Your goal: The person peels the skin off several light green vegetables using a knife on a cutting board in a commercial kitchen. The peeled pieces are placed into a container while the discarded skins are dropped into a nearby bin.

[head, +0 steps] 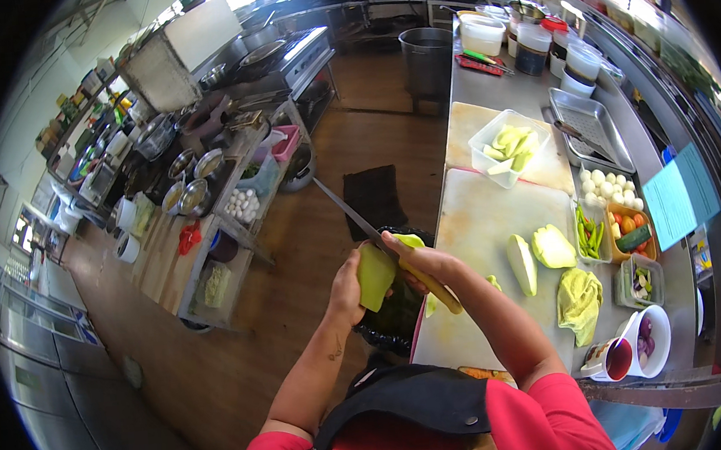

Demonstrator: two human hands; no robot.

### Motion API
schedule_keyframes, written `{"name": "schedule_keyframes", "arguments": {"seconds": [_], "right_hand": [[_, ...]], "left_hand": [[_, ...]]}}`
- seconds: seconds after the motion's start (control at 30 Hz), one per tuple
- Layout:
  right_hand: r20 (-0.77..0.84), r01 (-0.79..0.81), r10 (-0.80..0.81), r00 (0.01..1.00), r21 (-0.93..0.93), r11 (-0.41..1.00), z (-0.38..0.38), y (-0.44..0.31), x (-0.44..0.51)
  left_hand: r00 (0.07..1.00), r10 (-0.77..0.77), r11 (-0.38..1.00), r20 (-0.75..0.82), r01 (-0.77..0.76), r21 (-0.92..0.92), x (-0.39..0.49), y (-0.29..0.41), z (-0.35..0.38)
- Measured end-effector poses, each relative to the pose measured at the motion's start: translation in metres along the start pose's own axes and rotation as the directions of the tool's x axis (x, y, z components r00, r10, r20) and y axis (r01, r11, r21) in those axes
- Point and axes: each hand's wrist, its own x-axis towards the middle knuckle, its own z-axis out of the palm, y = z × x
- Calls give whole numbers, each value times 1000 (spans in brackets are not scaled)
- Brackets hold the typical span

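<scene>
My left hand [347, 285] grips a piece of pale green vegetable [376, 274], perhaps chayote or green papaya. A long knife with a yellow handle [432, 286] is in my right hand [422, 261], its blade [350, 210] pointing up and left across the piece. Another bit of green shows by the right thumb. Both hands are over a bin lined with a black bag [384, 339], left of the white cutting board [460, 218]. On that board lie a pale wedge [522, 265] and a chunky peeled piece [553, 246]. Cut pieces fill part of a clear plastic container [506, 174].
A yellow cloth [579, 304] lies at the board's right edge. Beyond it stand tubs of green chillies [590, 231], tomatoes [630, 222] and onions [645, 337], plus a cup of dark red liquid [619, 358]. A black mat [372, 199] is on the floor; shelves with pans stand left.
</scene>
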Motion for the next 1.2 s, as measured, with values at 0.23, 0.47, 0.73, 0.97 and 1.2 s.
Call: {"name": "schedule_keyframes", "arguments": {"seconds": [0.23,0.47,0.73,0.97,1.2], "right_hand": [[-245,80,-158,956,-300,951,29,10,-4],[-218,347,-590,778,-634,691,71,39,-23],[-258,391,-629,733,-597,701,60,37,-19],[-298,319,-594,747,-623,714,53,21,-20],[-305,394,-568,764,-477,785,38,18,-14]], "left_hand": [[972,-162,949,-172,106,-298,36,-10,-41],[988,-106,974,-115,80,-213,68,-24,-46],[995,-75,954,-66,53,-297,46,-7,-3],[997,-63,843,41,76,-532,52,-18,-12],[988,-138,921,-74,100,-377,23,-13,13]]}}
